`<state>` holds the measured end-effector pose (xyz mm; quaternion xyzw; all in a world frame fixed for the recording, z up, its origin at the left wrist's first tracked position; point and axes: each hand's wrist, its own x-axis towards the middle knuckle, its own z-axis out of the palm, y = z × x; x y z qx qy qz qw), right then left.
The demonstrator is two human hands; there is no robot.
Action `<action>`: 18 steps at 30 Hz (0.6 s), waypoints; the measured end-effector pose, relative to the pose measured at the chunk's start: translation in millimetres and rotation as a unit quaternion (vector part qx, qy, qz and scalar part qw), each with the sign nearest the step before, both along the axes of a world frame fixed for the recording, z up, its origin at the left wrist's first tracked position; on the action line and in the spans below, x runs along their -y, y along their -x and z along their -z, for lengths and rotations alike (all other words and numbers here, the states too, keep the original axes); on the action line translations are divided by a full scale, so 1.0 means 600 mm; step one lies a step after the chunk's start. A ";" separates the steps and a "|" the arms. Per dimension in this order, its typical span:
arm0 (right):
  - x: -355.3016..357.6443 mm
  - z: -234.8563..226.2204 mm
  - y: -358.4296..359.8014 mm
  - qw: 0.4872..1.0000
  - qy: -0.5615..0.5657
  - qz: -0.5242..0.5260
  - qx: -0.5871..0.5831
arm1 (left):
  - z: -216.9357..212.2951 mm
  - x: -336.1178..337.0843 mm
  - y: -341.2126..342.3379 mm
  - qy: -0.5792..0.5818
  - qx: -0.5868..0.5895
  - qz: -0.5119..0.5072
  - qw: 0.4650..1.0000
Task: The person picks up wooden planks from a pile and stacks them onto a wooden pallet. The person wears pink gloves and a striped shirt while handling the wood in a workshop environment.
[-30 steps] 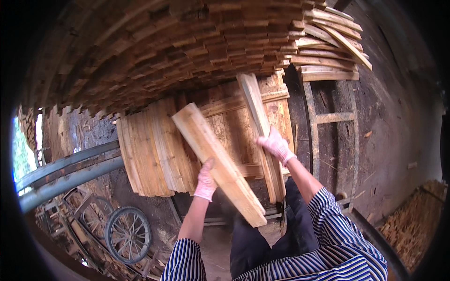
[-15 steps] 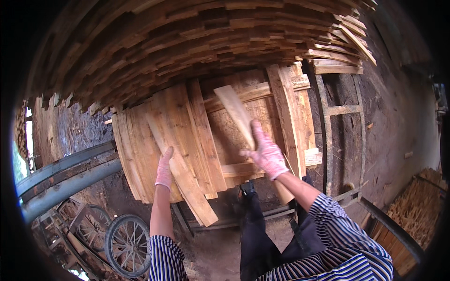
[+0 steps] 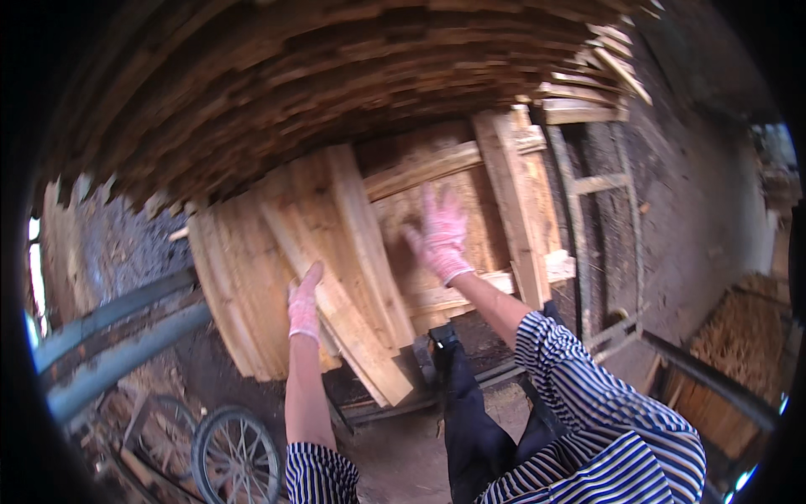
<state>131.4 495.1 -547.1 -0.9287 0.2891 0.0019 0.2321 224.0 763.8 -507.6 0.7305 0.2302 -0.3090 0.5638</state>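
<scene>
My left hand (image 3: 304,301), in a pink glove, lies along the left edge of a long pale plank (image 3: 346,312) and holds it. That plank leans slanted on a row of upright planks (image 3: 243,277). My right hand (image 3: 442,232), also gloved pink, is raised with its fingers spread and holds nothing. It hovers in front of a brown board panel (image 3: 420,197), between the leaning planks and a tall upright plank (image 3: 508,210). A big stack of planks (image 3: 336,76) overhangs everything from above.
Two blue-grey pipes (image 3: 117,336) run across the lower left, above a spoked wheel (image 3: 235,454). A ladder-like wooden frame (image 3: 598,185) stands at the right against a dark wall. Farther right are a slanted metal bar (image 3: 714,378) and a heap of thin sticks (image 3: 739,336).
My left hand has laid its plank onto the leaning row. My right hand has let go of the shorter plank it held and now stays open in front of the panel.
</scene>
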 end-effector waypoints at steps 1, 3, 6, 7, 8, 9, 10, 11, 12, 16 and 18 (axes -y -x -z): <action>0.060 -0.001 0.033 0.996 0.050 0.050 -0.044 | 0.006 0.003 0.006 -0.031 0.008 -0.015 0.999; 0.176 -0.002 0.095 0.980 0.083 0.119 -0.137 | 0.015 -0.007 0.000 0.006 -0.001 -0.009 1.000; 0.307 0.031 0.194 0.980 0.045 0.147 -0.129 | 0.012 0.072 0.015 0.049 -0.025 0.014 0.998; 0.338 0.036 0.220 0.982 0.025 0.155 -0.108 | 0.011 0.098 0.026 0.057 -0.037 0.021 0.997; 0.349 0.036 0.225 0.985 -0.005 0.155 -0.077 | 0.016 0.092 0.023 0.061 -0.037 0.024 0.997; 0.338 0.030 0.209 0.986 -0.023 0.145 -0.081 | 0.023 0.058 0.008 0.055 -0.031 0.021 0.998; 0.329 0.022 0.195 0.984 -0.047 0.152 -0.081 | 0.033 0.030 0.001 0.050 -0.026 0.017 0.998; 0.316 0.013 0.185 0.981 -0.072 0.156 -0.085 | 0.043 0.014 0.003 0.041 -0.018 0.013 0.999; 0.300 0.004 0.173 0.978 -0.098 0.159 -0.089 | 0.055 -0.001 0.002 0.032 -0.010 0.007 0.999; 0.164 -0.036 0.135 0.963 -0.169 0.202 -0.050 | 0.059 -0.023 0.001 0.045 -0.020 -0.005 0.999; 0.077 -0.003 0.105 0.985 -0.116 0.125 0.028 | 0.060 -0.029 -0.007 0.040 -0.007 0.014 0.999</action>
